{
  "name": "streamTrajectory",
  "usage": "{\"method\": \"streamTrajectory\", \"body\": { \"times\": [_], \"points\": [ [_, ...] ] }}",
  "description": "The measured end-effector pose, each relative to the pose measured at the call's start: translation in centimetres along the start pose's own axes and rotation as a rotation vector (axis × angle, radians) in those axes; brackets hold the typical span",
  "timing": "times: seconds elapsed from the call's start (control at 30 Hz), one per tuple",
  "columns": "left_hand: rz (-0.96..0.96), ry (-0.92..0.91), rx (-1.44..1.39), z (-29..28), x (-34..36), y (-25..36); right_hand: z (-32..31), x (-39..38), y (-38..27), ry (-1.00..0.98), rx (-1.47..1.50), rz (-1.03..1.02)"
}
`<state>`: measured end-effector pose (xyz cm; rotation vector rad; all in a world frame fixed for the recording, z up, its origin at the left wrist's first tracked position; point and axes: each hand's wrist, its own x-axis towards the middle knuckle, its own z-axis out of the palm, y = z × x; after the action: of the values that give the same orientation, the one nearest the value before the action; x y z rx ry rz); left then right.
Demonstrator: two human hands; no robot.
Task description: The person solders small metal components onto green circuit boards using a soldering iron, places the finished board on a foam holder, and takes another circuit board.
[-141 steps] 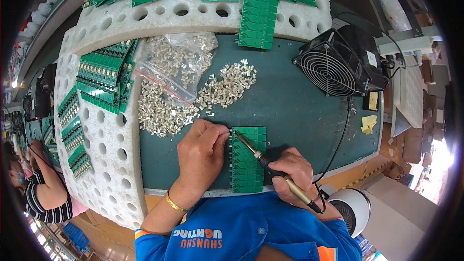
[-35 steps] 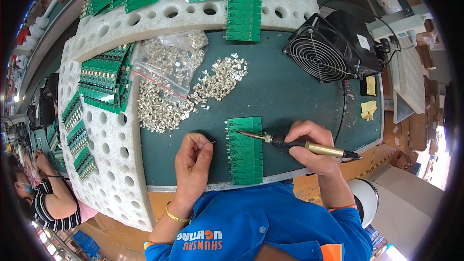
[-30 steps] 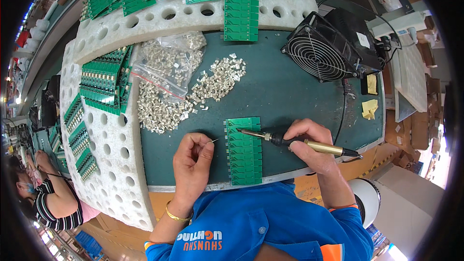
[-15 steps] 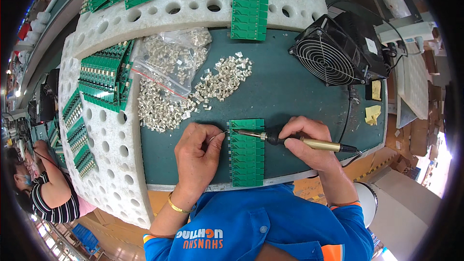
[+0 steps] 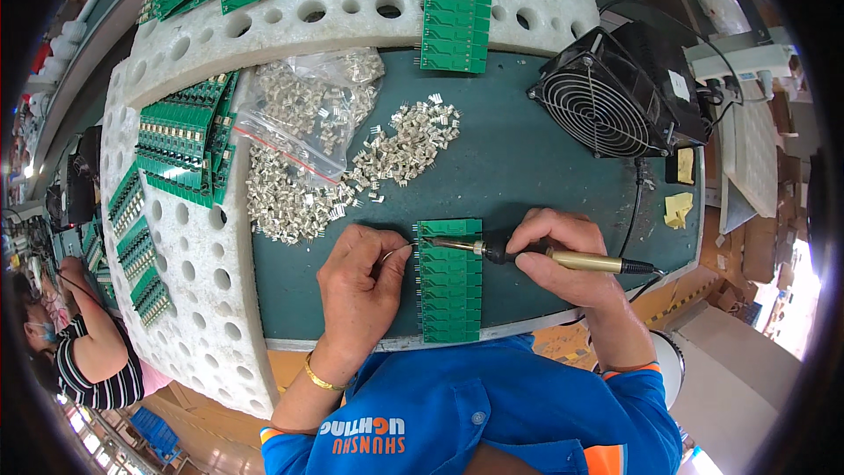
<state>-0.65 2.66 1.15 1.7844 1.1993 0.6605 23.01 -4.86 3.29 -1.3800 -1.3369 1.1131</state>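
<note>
A green circuit board panel [image 5: 451, 295] lies on the bench in front of me, its long sides running away from my body. My right hand [image 5: 563, 251] grips a soldering iron [image 5: 585, 261] with a gold-coloured handle. Its metal tip reaches left over the panel to the left edge near the far end. With thumb and forefinger pinched together, my left hand [image 5: 365, 277] holds a thin solder wire [image 5: 387, 255] beside that same edge, close to the tip. The exact contact between wire, tip and board is too small to make out.
Beyond my left hand lie loose small white connectors [image 5: 294, 202] and a clear plastic bag [image 5: 308, 105] of them. White perforated foam [image 5: 189, 273] carries assembled boards [image 5: 180, 136]; bare green panels [image 5: 455, 9] rest at the back. A black fan [image 5: 615, 92] stands right. Another person [image 5: 97, 352] sits far left.
The iron's tip and the pinched fingers of my left hand have shifted very slightly nearer to me along the panel's left edge. Both grips stay the same.
</note>
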Motion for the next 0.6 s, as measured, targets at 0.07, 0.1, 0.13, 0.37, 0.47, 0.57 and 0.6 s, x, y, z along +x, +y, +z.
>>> {"method": "streamTrajectory", "body": {
  "times": [0.07, 0.1, 0.13, 0.37, 0.47, 0.57, 0.6],
  "points": [
    [0.007, 0.000, 0.010, 0.0, 0.1, 0.1, -0.2, 0.3, -0.2, -0.011, 0.000, -0.007],
    [0.008, -0.004, 0.010, 0.0, 0.1, 0.1, -0.4, 0.5, -0.4, -0.038, -0.030, -0.006],
    [0.008, -0.009, 0.011, 0.0, 0.1, 0.2, -0.5, 0.6, -0.5, -0.066, -0.060, -0.004],
    [0.019, 0.007, 0.034, 0.2, 0.1, 0.1, -0.6, 1.6, -1.3, -0.101, -0.092, -0.010],
    [0.050, -0.002, 0.063, 0.2, 0.2, 0.1, -0.6, 1.8, -1.6, -0.114, -0.130, -0.036],
    [0.064, -0.005, 0.083, 0.0, 0.2, 0.0, -0.7, 1.9, -1.8, -0.116, -0.111, -0.014],
    [0.046, 0.019, 0.065, -0.2, 0.0, -0.1, -0.9, 1.7, -1.7, -0.120, -0.124, -0.016]
  ]
}}
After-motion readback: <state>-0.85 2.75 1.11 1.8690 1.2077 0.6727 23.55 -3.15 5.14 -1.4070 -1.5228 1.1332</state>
